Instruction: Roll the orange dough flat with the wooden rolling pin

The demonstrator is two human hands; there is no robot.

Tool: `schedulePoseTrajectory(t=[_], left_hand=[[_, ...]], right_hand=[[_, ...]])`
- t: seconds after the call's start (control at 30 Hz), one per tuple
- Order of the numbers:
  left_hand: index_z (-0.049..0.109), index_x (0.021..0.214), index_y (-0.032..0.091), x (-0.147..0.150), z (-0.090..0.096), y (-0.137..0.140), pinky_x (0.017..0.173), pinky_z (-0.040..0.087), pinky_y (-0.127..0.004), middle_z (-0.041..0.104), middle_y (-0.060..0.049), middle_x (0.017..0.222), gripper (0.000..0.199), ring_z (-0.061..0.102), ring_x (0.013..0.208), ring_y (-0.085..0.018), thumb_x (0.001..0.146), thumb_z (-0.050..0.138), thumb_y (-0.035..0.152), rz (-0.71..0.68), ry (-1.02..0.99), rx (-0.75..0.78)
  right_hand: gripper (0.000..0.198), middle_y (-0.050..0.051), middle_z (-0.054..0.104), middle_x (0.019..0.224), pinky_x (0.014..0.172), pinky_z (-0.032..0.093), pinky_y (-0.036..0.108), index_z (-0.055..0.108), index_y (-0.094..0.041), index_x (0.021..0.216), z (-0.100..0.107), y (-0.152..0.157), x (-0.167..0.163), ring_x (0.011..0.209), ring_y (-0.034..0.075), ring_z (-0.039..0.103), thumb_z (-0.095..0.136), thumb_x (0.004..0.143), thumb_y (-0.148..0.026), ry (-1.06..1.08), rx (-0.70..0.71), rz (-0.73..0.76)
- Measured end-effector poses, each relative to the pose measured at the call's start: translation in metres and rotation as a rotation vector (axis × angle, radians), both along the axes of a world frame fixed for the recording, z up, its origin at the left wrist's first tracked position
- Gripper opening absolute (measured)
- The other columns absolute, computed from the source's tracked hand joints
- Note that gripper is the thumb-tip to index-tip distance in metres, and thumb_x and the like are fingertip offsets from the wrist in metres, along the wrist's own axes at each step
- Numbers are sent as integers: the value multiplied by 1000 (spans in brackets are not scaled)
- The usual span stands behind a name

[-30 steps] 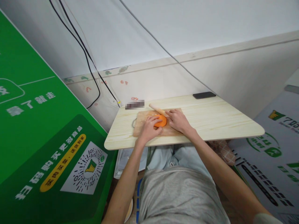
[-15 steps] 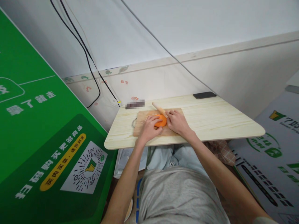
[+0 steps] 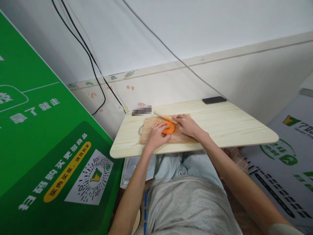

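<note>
Far left: green printed panel (image 3: 52,140), beside pale table (image 3: 232,120). Back left on the tabletop: small pixelated item (image 3: 141,110), no telling what. Then wire loop (image 3: 139,130) at the left side of wooden board (image 3: 183,139), lying flat.

Left hand (image 3: 157,134) over the board's left-centre: fingers spread across the top of orange disc (image 3: 170,128), thumb down by the near edge, not clenched. Pressing or merely resting, can't tell.

Disc position: flat near mid-board, between both hands. Left part hidden under the left fingers, right part exposed. Left clearly nearer, in contact; right just beside, past the far-right edge.

Wooden rod (image 3: 163,116): just beyond the disc, long axis slanting from a far-left tip, apparently past the board's far edge, back toward the right. Touching the disc or just clear, can't tell.

Right hand (image 3: 187,124): fingers closed round the rod's near end, right of the disc, low over the board.

Farther right: dark phone (image 3: 214,100), flat at the table's back edge, well apart from both hands. Far right: white printed panel (image 3: 276,163).
</note>
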State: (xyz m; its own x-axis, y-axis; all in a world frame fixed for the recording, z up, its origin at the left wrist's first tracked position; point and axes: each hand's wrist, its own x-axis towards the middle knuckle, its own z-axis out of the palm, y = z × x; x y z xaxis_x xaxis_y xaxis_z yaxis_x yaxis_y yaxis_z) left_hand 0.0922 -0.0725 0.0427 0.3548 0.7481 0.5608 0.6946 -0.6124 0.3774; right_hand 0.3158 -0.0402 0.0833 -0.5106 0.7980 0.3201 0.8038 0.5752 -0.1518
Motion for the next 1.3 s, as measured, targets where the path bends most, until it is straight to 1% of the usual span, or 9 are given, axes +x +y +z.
schedulePoseTrajectory(t=[0.2,0.53,0.67,0.83,1.0,1.17,1.3], left_hand=[[82,117,21,0,1,-1,126,48,-52,77,-8,138,34,66,133,-29,84,73,12,8,-10,-25],[81,118,21,0,0,-1,127,46,-53,76,-8,139,34,66,135,-28,86,73,13,20,21,-33],[81,118,19,0,0,0,126,47,-52,77,-9,136,33,66,134,-29,86,73,13,10,7,-14],[81,117,19,0,0,-1,125,48,-52,78,-9,135,33,66,132,-29,85,73,13,8,2,-11],[81,117,20,0,0,-1,125,48,-51,77,-8,136,34,65,134,-29,85,73,14,13,2,-27],[80,119,21,0,-1,0,125,48,-51,77,-8,136,35,65,135,-29,86,73,14,21,21,-33],[80,120,22,0,0,0,125,48,-52,76,-7,139,35,65,136,-29,87,72,14,19,35,-37]], right_hand=[[64,17,74,133,108,45,40,69,-15,151,-4,16,9,118,29,64,48,91,-6,65,-45,57],[65,16,74,134,111,46,40,71,-16,149,-3,16,9,121,28,65,47,90,-6,119,-77,61],[63,16,73,137,112,45,38,71,-15,148,0,18,10,122,28,65,47,90,-6,87,-80,68],[62,14,74,138,108,47,35,72,-17,147,4,22,11,122,27,68,49,90,-6,69,-100,71],[64,13,75,138,108,47,34,74,-19,144,4,19,9,125,27,67,52,86,-5,58,-78,54],[63,13,76,136,107,48,35,73,-20,146,2,14,7,122,27,67,50,89,-6,61,-42,41],[63,13,76,137,107,48,36,74,-20,146,2,15,8,123,28,66,50,89,-5,56,-43,45]])
